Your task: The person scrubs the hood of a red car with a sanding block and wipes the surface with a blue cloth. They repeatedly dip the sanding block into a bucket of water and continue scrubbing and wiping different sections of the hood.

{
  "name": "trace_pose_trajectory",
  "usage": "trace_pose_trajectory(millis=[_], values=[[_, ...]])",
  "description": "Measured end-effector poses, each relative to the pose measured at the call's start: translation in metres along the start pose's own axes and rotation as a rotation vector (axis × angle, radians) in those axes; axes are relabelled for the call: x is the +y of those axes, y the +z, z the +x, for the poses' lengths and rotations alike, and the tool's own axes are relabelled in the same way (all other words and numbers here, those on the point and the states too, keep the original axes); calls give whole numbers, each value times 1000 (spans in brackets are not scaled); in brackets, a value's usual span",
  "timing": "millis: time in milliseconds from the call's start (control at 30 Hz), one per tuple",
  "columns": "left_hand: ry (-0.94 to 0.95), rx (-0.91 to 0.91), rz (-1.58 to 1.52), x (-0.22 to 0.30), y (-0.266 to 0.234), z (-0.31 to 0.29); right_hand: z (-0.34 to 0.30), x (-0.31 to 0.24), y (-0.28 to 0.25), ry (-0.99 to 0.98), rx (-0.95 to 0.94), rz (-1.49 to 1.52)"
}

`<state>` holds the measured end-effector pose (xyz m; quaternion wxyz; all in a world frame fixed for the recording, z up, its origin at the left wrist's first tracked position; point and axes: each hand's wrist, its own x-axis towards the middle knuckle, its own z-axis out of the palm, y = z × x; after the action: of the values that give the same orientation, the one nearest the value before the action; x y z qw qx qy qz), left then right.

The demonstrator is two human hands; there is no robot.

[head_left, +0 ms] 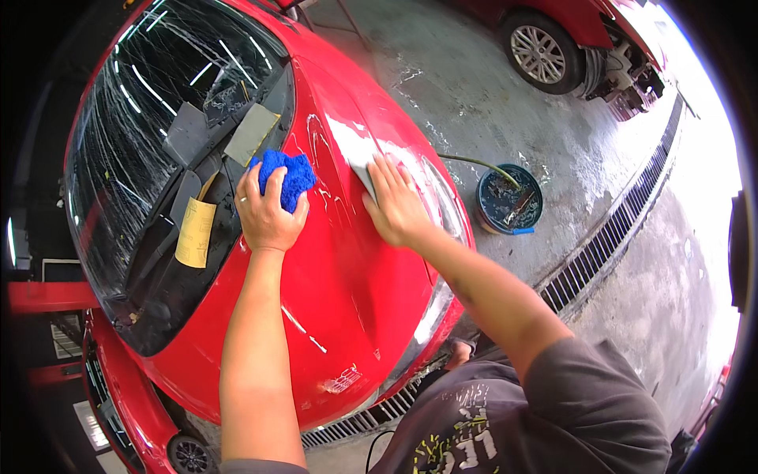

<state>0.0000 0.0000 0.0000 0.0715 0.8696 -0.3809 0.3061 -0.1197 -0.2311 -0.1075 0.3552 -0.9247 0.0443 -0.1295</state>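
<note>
One blue cloth [290, 178] is gripped by the left hand [267, 215] near the windshield [170, 79]; one grey sheet [362, 175] is held against the red hood [335, 292] under the right hand [395, 204]. One bucket [482, 212] is seen beyond.

A car-repair workshop is indicated by a red car [332, 276] with sandpaper-like sheets [196, 233] laid by its windshield, a second car [586, 30] with its front end exposed, a bucket [483, 210] and a grated floor drain [629, 207].

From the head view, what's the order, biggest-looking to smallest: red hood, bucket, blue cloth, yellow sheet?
1. Red hood
2. Bucket
3. Blue cloth and yellow sheet: too alike to rank.
</note>
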Motion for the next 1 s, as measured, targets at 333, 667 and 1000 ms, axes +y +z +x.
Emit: trace_pose_trajectory(millis=[333,667,1000], values=[[-37,-59,30,2,2,5,42,2,-29,-87,-43,61],[-64,-114,74,0,0,2,75,4,-43,-76,-183,154],[-62,-132,84,4,5,3,119,26,-60,-176,-254,214]])
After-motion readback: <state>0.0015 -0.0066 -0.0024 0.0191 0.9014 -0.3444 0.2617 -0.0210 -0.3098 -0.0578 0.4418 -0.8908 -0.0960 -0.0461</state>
